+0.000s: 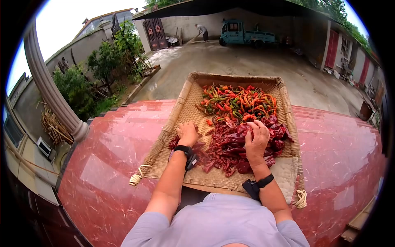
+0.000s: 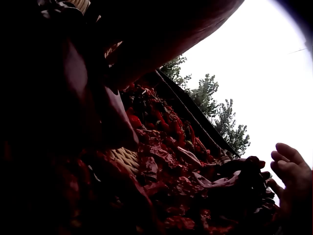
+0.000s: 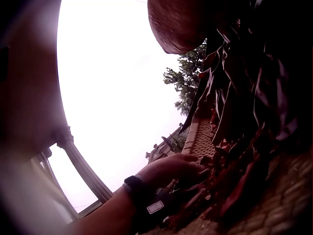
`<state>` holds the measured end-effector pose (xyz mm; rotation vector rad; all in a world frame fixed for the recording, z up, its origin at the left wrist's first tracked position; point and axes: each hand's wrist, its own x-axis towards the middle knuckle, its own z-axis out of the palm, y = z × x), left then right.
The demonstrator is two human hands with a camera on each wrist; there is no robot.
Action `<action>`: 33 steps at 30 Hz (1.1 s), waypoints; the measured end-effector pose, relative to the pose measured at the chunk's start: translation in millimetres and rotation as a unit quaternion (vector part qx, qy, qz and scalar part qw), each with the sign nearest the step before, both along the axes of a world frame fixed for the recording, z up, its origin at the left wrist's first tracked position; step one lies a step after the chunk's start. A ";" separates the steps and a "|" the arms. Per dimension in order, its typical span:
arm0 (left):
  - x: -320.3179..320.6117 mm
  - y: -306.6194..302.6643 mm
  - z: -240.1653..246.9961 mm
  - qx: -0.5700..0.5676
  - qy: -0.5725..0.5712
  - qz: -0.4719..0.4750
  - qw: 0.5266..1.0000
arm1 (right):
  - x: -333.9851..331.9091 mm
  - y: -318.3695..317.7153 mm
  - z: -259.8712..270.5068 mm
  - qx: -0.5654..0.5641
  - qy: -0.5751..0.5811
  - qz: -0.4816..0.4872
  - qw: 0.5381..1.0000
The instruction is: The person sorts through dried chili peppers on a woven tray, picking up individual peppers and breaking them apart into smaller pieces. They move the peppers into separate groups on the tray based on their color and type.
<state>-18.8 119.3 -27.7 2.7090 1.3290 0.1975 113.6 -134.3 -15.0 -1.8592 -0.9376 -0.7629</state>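
Observation:
A wide woven tray (image 1: 187, 99) holds dried dark red peppers (image 1: 234, 144) in its middle and right, with thin orange and green chilies (image 1: 242, 103) toward the far end. The left hand (image 1: 188, 133) is at the tray's left part, over a small group of dark red peppers, its fingers bent down among them; whether it grips any cannot be told. The right hand (image 1: 258, 142) lies over the larger dark red peppers, fingers loosely bent. In the left wrist view the right hand (image 2: 293, 176) shows beside dark peppers. The right wrist view shows the left hand (image 3: 178, 169) touching pepper pieces.
Red polished stone floor (image 1: 111, 164) surrounds the tray. Beyond lie a concrete yard, a blue three-wheeled truck (image 1: 247, 35) and a person bending with a broom (image 1: 202, 32). A fluted column (image 1: 55, 86) and green bushes stand at the left.

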 end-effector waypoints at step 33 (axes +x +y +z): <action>-4.0 -4.2 -0.8 0.036 0.028 -0.145 0.988 | 0.5 -1.2 4.6 0.017 -0.016 0.060 0.998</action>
